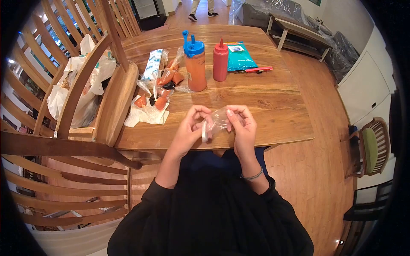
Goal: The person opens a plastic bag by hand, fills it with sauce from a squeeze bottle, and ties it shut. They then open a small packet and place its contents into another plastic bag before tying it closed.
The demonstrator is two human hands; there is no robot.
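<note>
A small clear plastic bag [218, 119] is stretched between my two hands over the front edge of the table. My left hand [191, 128] pinches its left side, where a whitish edge hangs below the fingers. On the other side, my right hand [243, 126] grips the bag between thumb and fingers. Beyond them stand an orange-filled squeeze bottle [196, 70] with a blue cap and a red squeeze bottle [220, 64], both upright. Small tied bags of orange-red sauce [171, 77] lie to the left, some on a white napkin [145, 115].
A teal packet [241, 57] and a red pen-like tool [256, 70] lie behind the red bottle. A blue-and-white packet [153, 64] rests at the back left. Wooden chairs [121, 102] crowd the table's left side, one holding a white carrier bag [81, 94]. A person's legs [203, 7] show far ahead.
</note>
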